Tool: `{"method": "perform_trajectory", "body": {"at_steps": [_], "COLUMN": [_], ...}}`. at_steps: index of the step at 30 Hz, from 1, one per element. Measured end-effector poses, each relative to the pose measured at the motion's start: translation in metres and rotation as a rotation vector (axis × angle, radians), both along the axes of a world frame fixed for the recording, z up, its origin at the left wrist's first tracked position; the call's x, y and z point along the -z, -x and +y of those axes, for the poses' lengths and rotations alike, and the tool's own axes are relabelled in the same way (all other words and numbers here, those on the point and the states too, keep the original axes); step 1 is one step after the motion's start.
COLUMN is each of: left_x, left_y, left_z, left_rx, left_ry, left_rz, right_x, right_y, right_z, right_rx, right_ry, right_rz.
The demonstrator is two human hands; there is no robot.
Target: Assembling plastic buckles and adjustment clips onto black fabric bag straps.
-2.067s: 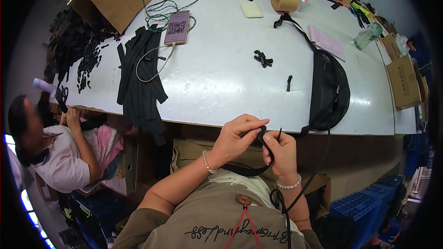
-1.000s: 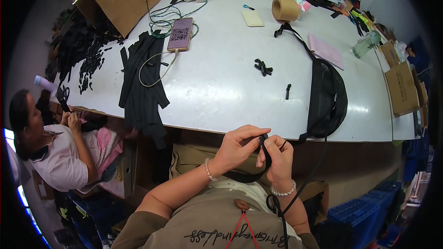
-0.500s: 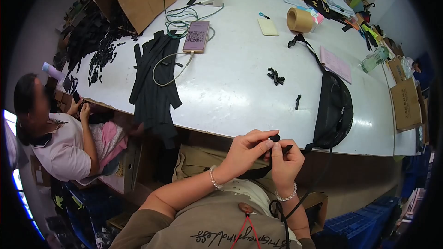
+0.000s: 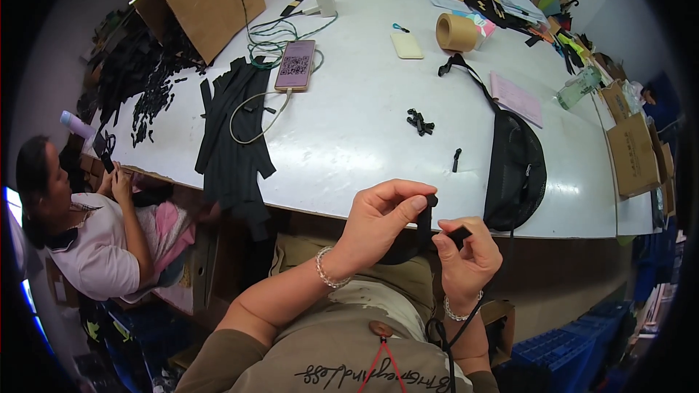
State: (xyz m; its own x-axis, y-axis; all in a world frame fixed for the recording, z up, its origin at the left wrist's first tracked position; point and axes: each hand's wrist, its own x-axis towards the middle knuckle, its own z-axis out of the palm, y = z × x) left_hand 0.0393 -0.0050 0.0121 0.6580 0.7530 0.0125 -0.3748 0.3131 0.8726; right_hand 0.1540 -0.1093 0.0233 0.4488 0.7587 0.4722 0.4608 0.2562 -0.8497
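Note:
My left hand (image 4: 386, 224) is closed, pinching a black strap (image 4: 425, 227) with a small dark piece at its top, just off the table's front edge. Below those fingers the strap hangs and curves toward my lap. To the right and slightly lower, my right hand (image 4: 470, 258) pinches a flat black strap end (image 4: 459, 234) between thumb and forefinger. Whether both belong to one strap is hidden. A single small black fitting (image 4: 456, 161) lies on the table beyond my hands, with a cluster of similar black fittings (image 4: 420, 123) farther back.
A black mesh bag (image 4: 515, 171) lies right of the fittings. Black fabric strips (image 4: 231, 149) overhang the front edge at left, near a charging phone (image 4: 295, 65). A tape roll (image 4: 456, 32) and cardboard box (image 4: 211, 4) stand farther back. A co-worker (image 4: 109, 240) sits at left.
My hands have moved apart: the left rises slightly with the strap, the right shifts right and down with the strap end. More of the strap shows between them. The whole view has shifted a little.

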Motion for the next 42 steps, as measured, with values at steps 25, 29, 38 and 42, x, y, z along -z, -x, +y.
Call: {"method": "perform_trajectory", "body": {"at_steps": [25, 29, 38, 42], "left_x": [0.041, 0.043, 0.043, 0.040], "left_y": [0.023, 0.025, 0.024, 0.025], "left_z": [-0.013, -0.012, -0.014, -0.014], "left_rx": [0.013, 0.059, 0.055, 0.053], "left_ry": [-0.100, -0.121, -0.219, -0.292], "left_rz": [0.187, 0.243, 0.301, 0.329], "right_x": [0.047, 0.046, 0.046, 0.047], "right_y": [0.003, 0.002, 0.001, -0.002], "right_z": [0.003, 0.004, 0.005, 0.003], "right_rx": [-0.256, -0.229, -0.259, -0.290], "right_ry": [0.256, 0.269, 0.309, 0.334], "right_rz": [0.760, 0.617, 0.568, 0.564]}}
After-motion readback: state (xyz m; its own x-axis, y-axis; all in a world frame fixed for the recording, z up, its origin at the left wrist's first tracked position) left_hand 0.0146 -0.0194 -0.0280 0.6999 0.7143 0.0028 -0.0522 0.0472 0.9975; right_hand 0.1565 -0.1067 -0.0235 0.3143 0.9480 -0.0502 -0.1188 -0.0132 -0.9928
